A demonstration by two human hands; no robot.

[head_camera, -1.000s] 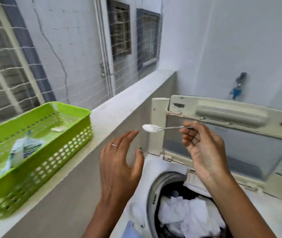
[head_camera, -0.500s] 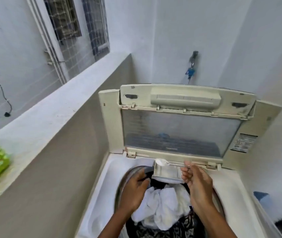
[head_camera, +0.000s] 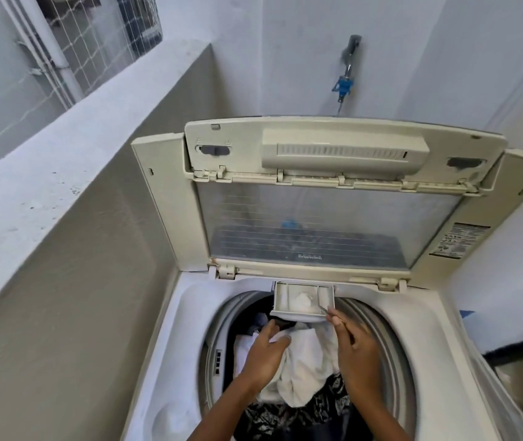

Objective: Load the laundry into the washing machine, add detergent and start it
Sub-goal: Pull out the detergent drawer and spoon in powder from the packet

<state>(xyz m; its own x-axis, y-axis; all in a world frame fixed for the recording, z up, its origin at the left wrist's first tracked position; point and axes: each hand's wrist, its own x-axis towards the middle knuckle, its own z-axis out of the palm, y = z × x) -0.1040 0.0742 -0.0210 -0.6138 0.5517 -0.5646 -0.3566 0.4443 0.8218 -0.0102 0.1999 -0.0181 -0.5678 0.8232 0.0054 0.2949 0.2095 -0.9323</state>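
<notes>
Head view: detergent step. Right hand (head_camera: 357,351) pinches spoon (head_camera: 326,310), tip in drawer (head_camera: 304,303) just beyond fingertips; powder (head_camera: 304,300) heaped inside. Left hand (head_camera: 265,354) relaxed on laundry (head_camera: 301,361). Next, likely: withdraw spoon, shut drawer.

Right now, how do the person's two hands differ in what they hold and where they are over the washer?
The right hand pinches a thin spoon handle reaching into the pulled-out detergent drawer; the left hand holds no tool. The left hand's fingers lie relaxed on the white laundry, just below the drawer's front left corner; the right hand sits at the drawer's right front corner. Both are over the open drum, palms down.
</notes>
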